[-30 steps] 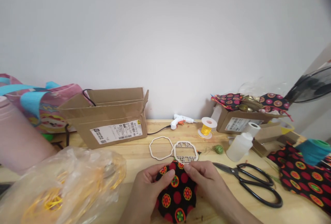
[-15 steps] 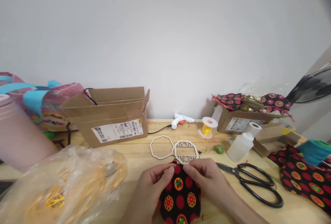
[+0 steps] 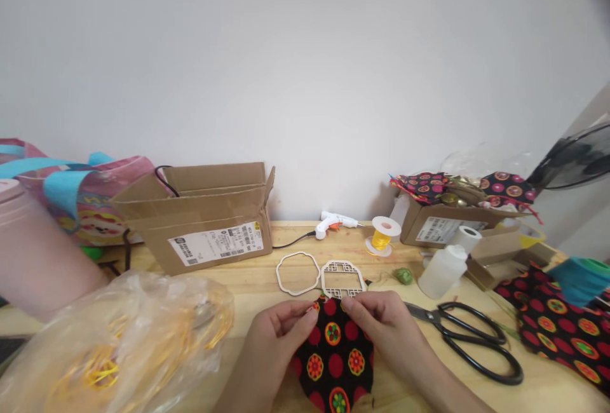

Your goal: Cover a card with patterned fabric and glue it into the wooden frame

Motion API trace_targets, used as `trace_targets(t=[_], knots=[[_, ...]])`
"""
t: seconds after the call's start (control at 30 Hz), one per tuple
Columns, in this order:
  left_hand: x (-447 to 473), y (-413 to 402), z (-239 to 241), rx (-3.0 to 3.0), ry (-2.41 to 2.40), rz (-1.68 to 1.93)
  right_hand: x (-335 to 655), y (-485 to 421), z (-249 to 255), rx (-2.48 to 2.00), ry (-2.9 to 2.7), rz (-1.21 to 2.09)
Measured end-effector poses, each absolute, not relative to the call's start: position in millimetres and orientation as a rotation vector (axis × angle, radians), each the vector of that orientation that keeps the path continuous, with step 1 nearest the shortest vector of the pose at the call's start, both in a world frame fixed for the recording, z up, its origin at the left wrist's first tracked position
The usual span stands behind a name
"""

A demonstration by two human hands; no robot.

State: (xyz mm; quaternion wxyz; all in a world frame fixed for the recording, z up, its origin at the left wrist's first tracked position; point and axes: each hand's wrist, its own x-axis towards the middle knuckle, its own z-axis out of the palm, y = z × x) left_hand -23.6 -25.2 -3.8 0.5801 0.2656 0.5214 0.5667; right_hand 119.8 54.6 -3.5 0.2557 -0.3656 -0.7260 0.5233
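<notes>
A piece of black fabric (image 3: 335, 365) with red dots and orange flower prints hangs between my two hands at the bottom centre. My left hand (image 3: 281, 333) pinches its upper left edge between thumb and fingers. At the upper right edge, my right hand (image 3: 379, 321) pinches the same cloth. Just beyond my fingers lie two thin pale frames: a plain scalloped outline (image 3: 277, 272) and a lattice-patterned one (image 3: 343, 266), whose lower edge is partly behind the fabric. Black-handled scissors (image 3: 469, 337) rest to the right of my right hand.
Left are a clear plastic bag (image 3: 157, 324) of yellow cord, a pink cylinder (image 3: 42, 248) and a cardboard box (image 3: 214, 216). Behind lie a white glue gun (image 3: 336, 222) and a yellow thread spool (image 3: 382, 235). Right are a white bottle (image 3: 443, 271), a filled box (image 3: 419, 222) and patterned cloth (image 3: 562, 327).
The fabric has shifted slightly to the right, and more of its top edge shows between my fingers. Both hands keep their pinch; my left hand has moved slightly left.
</notes>
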Motion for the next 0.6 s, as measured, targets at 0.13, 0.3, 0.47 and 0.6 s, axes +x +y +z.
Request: trace_targets(t=[0.13, 0.3, 0.47, 0.6], knots=[[-21.7, -25.5, -2.1, 0.696, 1.285, 1.303, 117.2, 51.5, -2.1, -0.984, -1.948, 1.478], [-19.3, -26.7, -5.2, 0.767, 1.279, 1.308, 114.6, 46.8, -2.5, -1.014, -1.889, 1.499], [-20.1, -26.7, -5.6, 0.804, 1.249, 1.324, 114.3, 44.9, -2.3, -1.021, -1.856, 1.525], [-19.7, -27.6, -3.7, 0.788, 1.243, 1.340, 114.8, 43.8, -2.9, -1.024, -1.845, 1.520]])
